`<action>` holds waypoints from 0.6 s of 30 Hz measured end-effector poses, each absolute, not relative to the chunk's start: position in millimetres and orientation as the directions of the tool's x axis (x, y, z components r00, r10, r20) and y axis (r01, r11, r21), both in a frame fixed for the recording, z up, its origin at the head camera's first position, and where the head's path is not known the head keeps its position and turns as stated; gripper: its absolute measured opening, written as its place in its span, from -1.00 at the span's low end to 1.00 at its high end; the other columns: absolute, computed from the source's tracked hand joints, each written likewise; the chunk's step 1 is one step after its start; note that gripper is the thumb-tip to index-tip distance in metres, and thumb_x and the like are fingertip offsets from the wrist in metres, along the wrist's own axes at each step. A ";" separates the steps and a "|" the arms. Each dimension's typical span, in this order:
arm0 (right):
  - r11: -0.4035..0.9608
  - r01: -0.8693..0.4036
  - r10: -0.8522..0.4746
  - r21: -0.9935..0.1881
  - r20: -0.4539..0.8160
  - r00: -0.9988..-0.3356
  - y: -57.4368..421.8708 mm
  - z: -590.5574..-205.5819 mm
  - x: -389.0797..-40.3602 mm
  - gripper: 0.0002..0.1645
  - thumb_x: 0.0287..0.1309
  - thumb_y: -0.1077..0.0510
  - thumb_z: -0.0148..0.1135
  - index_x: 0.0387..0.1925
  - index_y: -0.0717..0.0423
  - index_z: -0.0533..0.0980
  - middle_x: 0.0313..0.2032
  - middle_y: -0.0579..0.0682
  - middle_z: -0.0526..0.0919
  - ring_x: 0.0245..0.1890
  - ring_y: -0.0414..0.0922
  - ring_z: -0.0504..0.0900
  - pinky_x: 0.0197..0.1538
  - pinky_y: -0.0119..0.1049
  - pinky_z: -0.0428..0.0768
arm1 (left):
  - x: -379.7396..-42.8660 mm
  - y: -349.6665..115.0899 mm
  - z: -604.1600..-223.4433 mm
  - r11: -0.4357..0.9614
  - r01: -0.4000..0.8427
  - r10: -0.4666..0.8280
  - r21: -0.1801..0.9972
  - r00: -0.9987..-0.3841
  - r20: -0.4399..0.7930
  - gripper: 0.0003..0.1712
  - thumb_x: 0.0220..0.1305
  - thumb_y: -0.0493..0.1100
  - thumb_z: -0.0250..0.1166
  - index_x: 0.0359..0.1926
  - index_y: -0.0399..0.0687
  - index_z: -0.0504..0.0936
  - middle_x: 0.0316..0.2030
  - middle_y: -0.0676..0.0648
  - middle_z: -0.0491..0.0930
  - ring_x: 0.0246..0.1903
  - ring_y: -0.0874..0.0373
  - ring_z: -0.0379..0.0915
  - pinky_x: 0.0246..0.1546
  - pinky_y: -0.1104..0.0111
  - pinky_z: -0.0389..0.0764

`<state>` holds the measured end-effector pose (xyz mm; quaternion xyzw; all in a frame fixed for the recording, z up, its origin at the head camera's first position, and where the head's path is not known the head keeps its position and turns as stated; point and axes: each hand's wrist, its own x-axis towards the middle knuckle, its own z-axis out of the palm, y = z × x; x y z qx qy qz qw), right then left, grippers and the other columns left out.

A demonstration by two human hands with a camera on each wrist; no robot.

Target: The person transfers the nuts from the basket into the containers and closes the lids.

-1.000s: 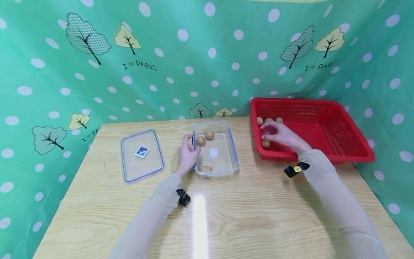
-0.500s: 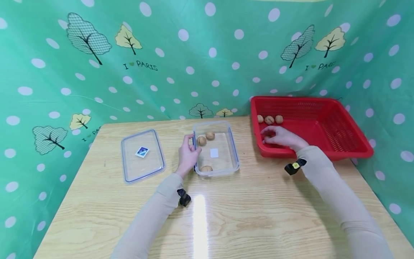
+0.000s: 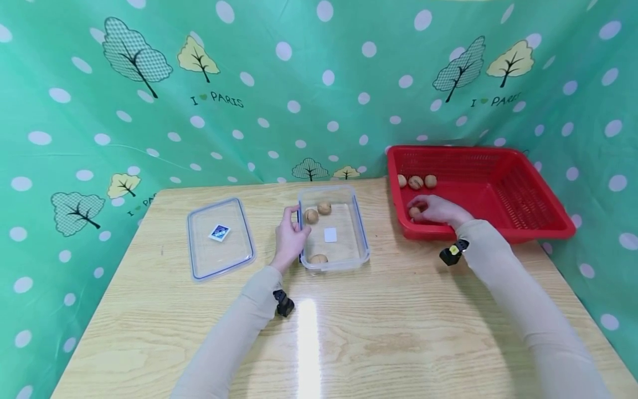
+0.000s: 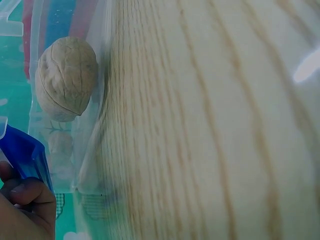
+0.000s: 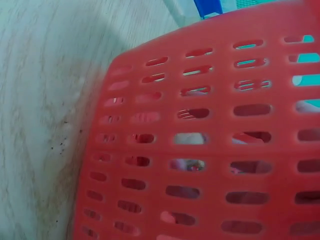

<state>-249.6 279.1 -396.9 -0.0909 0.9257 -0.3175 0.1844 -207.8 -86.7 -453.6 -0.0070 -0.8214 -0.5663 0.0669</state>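
Note:
A clear plastic food container (image 3: 349, 263) with blue clips stands mid-table and holds several walnuts, among them a walnut (image 3: 324, 208) toward its back. My left hand (image 3: 289, 239) grips the container's left side, and in the left wrist view its curled fingers (image 4: 32, 192) are at a blue clip (image 4: 24, 152). Inside the red basket (image 3: 528, 230), my right hand (image 3: 440, 210) pinches a walnut (image 3: 414, 212) near the left wall. In the right wrist view the basket's slotted wall (image 5: 215, 150) hides most of that hand.
On the left of the table lies the container's clear lid (image 3: 221, 266) with a blue seal and a small blue-and-white packet or label (image 3: 219, 233) on it. Several more walnuts (image 3: 416, 182) sit in the basket's back left corner. A green patterned curtain (image 3: 319, 111) hangs behind the table.
My right hand has shifted slightly within the basket and now has a walnut between its fingers. The basket has moved slightly back. My left hand stays on the container.

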 end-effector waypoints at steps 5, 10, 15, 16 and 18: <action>0.733 -0.065 -0.278 -0.677 -0.211 -0.937 280.9 -396.7 -250.7 -0.30 0.12 0.18 0.33 0.27 0.24 0.32 0.13 0.31 0.40 0.10 0.20 0.33 0.15 0.11 0.37 | -208.1 -86.6 -454.3 0.353 0.086 -0.058 0.932 -0.992 0.113 -0.34 0.16 -0.43 0.20 0.31 -0.16 0.31 -0.73 0.08 0.23 -0.77 0.25 0.10 -0.76 0.47 0.18; 0.663 -0.037 -0.244 -0.748 -0.169 -0.955 281.4 -395.0 -249.8 -0.18 0.11 0.17 0.36 0.36 0.21 0.22 0.23 0.33 0.29 0.19 0.25 0.26 0.19 0.16 0.32 | -207.9 -86.2 -455.6 0.347 0.092 -0.045 0.933 -0.992 0.115 -0.34 0.16 -0.43 0.20 0.31 -0.15 0.30 -0.72 0.08 0.24 -0.75 0.25 0.11 -0.75 0.47 0.20; 0.587 -0.048 -0.254 -0.808 -0.127 -0.959 278.8 -394.7 -249.3 -0.23 0.16 0.20 0.31 0.35 0.22 0.23 0.18 0.30 0.33 0.10 0.18 0.40 0.13 -0.06 0.46 | -207.7 -87.5 -455.8 0.345 0.111 -0.048 0.932 -0.990 0.136 -0.34 0.15 -0.45 0.20 0.30 -0.17 0.31 -0.73 0.08 0.22 -0.76 0.25 0.09 -0.76 0.46 0.18; 0.573 -0.048 -0.255 -0.818 -0.122 -0.959 278.4 -394.5 -249.1 -0.24 0.17 0.21 0.30 0.36 0.22 0.23 0.17 0.29 0.34 0.07 0.16 0.43 0.10 -0.13 0.49 | -207.7 -87.8 -455.7 0.345 0.113 -0.048 0.932 -0.989 0.138 -0.34 0.15 -0.45 0.19 0.30 -0.18 0.30 -0.74 0.08 0.22 -0.76 0.25 0.10 -0.76 0.46 0.18; 0.549 -0.043 -0.253 -0.834 -0.117 -0.960 277.5 -393.3 -248.1 -0.24 0.17 0.20 0.31 0.36 0.20 0.23 0.17 0.26 0.35 0.03 0.12 0.48 0.04 -0.22 0.54 | -207.8 -88.5 -455.8 0.344 0.111 -0.048 0.932 -0.990 0.136 -0.34 0.15 -0.45 0.19 0.31 -0.17 0.30 -0.73 0.08 0.23 -0.77 0.25 0.10 -0.77 0.47 0.18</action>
